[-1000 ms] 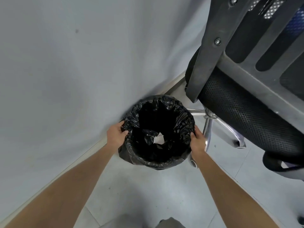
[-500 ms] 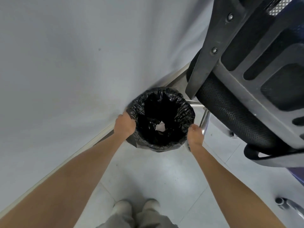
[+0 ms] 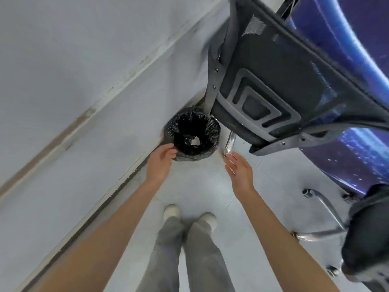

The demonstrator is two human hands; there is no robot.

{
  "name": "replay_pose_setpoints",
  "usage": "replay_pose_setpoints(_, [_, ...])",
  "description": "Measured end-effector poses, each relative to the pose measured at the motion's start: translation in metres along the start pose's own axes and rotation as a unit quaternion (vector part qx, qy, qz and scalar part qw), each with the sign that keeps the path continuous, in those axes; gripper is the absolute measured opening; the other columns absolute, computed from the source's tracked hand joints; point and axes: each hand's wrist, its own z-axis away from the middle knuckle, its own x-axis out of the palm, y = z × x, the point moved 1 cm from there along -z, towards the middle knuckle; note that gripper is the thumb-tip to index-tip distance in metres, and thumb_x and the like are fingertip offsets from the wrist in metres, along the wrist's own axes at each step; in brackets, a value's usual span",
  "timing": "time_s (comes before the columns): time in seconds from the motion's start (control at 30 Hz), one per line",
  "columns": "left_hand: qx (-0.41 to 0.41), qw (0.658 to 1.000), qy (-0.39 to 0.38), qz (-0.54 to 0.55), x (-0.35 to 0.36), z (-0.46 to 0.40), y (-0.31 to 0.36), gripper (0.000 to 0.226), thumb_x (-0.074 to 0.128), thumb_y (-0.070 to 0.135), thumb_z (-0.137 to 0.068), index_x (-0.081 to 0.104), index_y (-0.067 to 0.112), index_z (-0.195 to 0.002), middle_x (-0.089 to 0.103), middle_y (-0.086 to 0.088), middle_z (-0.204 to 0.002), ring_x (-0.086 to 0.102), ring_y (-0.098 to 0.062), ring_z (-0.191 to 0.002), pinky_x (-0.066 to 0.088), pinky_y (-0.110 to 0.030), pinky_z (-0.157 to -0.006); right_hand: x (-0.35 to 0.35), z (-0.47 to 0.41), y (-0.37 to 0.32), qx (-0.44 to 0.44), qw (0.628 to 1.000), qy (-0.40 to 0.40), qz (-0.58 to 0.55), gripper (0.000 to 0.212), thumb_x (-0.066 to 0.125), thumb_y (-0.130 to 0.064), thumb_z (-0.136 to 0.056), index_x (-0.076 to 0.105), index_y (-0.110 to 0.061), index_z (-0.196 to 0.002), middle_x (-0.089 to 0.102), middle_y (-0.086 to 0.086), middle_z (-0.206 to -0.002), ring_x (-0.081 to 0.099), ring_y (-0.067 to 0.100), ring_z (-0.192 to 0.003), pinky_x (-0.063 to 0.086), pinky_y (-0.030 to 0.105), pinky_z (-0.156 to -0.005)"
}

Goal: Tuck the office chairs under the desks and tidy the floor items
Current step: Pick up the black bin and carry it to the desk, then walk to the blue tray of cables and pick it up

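Note:
A round waste bin point(image 3: 192, 135) lined with a black plastic bag stands on the floor against the white wall, with a scrap of white paper at its bottom. My left hand point(image 3: 161, 163) hovers just beside the bin's left rim, fingers relaxed, holding nothing. Off to the bin's right, my right hand point(image 3: 239, 168) is spread flat and apart from it. A black mesh office chair point(image 3: 273, 85) looms over the bin from the right, its chrome base leg point(image 3: 229, 143) close to my right fingertips.
A white wall point(image 3: 84, 81) with a skirting strip runs along the left. The floor is pale grey tile point(image 3: 195, 186), with my feet in white shoes on it. A second chair's chrome base and castors point(image 3: 322, 209) sit at the right, by a blue panel point(image 3: 357, 102).
Both hands have let go of the bin, which now stands against the wall by the chair. The view has risen and pulled back, and my legs have come into sight.

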Motion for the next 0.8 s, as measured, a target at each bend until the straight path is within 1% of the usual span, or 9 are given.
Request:
replay_pose_setpoints(0.07, [0.006,1.0,0.003,0.023,-0.006,0.042,0.022,0.024,0.046,0.004,-0.092,0.058,0.003,-0.113,0.062,-0.001,-0.091,0.058,-0.006,-0.078,0.046,-0.024,-0.07,-0.02,0.049,-0.014,0.003,1.0,-0.007,-0.021,0.03,0.045,-0.008,-0.095,0.05,-0.006,-0.125,0.059,0.011,-0.119,0.06,0.019,-0.103,0.046,0.027,-0.091])
replay_pose_setpoints(0.17, [0.011,0.999,-0.011,0.039,-0.008,0.104,0.045,0.023,0.046,0.004,-0.092,0.058,0.005,-0.112,0.063,0.003,-0.087,0.059,-0.007,-0.078,0.047,-0.022,-0.071,-0.047,0.111,-0.026,-0.009,1.0,-0.013,-0.022,0.027,0.042,-0.005,-0.094,0.053,-0.007,-0.119,0.06,0.01,-0.115,0.06,0.02,-0.103,0.045,0.029,-0.094])
replay_pose_setpoints(0.33, [0.028,0.992,-0.12,-0.003,0.0,0.185,0.053,0.023,0.044,0.006,-0.094,0.058,0.01,-0.113,0.066,0.002,-0.09,0.063,0.003,-0.072,0.048,-0.021,-0.074,-0.09,0.183,-0.02,-0.034,0.999,0.006,-0.031,0.025,0.041,-0.002,-0.093,0.059,-0.009,-0.109,0.065,0.009,-0.108,0.063,0.023,-0.099,0.049,0.029,-0.092])
replay_pose_setpoints(0.4, [0.031,0.984,-0.17,-0.029,0.006,0.204,0.054,0.024,0.044,0.007,-0.094,0.059,0.011,-0.113,0.067,0.0,-0.093,0.064,0.002,-0.074,0.05,-0.018,-0.073,-0.106,0.204,-0.011,-0.027,0.998,0.032,-0.044,0.025,0.041,-0.002,-0.093,0.06,-0.008,-0.107,0.065,0.01,-0.107,0.064,0.024,-0.097,0.049,0.029,-0.091])
replay_pose_setpoints(0.5, [0.042,0.966,-0.246,-0.069,0.021,0.219,0.058,0.022,0.044,0.005,-0.094,0.059,0.009,-0.111,0.067,-0.005,-0.093,0.064,0.002,-0.072,0.051,-0.012,-0.068,-0.127,0.231,0.005,-0.031,0.99,0.089,-0.107,0.024,0.041,-0.002,-0.093,0.061,-0.009,-0.105,0.066,0.011,-0.106,0.065,0.024,-0.096,0.049,0.03,-0.092])
replay_pose_setpoints(0.57, [0.071,0.937,-0.318,-0.123,0.034,0.22,0.063,0.023,0.044,0.005,-0.094,0.058,0.007,-0.111,0.067,-0.006,-0.092,0.064,0.001,-0.072,0.05,-0.011,-0.068,-0.136,0.247,0.014,-0.049,0.976,0.14,-0.158,0.024,0.041,-0.003,-0.093,0.061,-0.01,-0.104,0.067,0.011,-0.105,0.065,0.023,-0.096,0.049,0.031,-0.092])
replay_pose_setpoints(0.63, [0.088,0.89,-0.403,-0.193,0.046,0.216,0.071,0.023,0.043,0.005,-0.095,0.058,0.009,-0.112,0.067,-0.005,-0.093,0.064,0.001,-0.074,0.049,-0.011,-0.07,-0.14,0.262,0.026,-0.053,0.953,0.199,-0.222,0.025,0.041,-0.002,-0.093,0.061,-0.011,-0.104,0.067,0.011,-0.104,0.065,0.024,-0.097,0.049,0.032,-0.092])
replay_pose_setpoints(0.7, [0.096,0.835,-0.479,-0.253,0.058,0.212,0.078,0.024,0.042,0.003,-0.094,0.059,0.008,-0.112,0.067,-0.003,-0.091,0.065,0.0,-0.073,0.049,-0.011,-0.069,-0.139,0.278,0.041,-0.062,0.915,0.259,-0.304,0.024,0.043,-0.002,-0.092,0.062,-0.01,-0.105,0.068,0.011,-0.103,0.065,0.024,-0.097,0.049,0.031,-0.091])
replay_pose_setpoints(0.8, [0.118,0.75,-0.562,-0.328,0.082,0.21,0.086,0.024,0.042,0.002,-0.094,0.059,0.009,-0.109,0.068,-0.002,-0.089,0.064,0.001,-0.071,0.047,-0.01,-0.067,-0.13,0.296,0.064,-0.064,0.845,0.338,-0.409,0.023,0.044,-0.003,-0.093,0.062,-0.009,-0.107,0.069,0.009,-0.1,0.065,0.022,-0.096,0.05,0.029,-0.087])
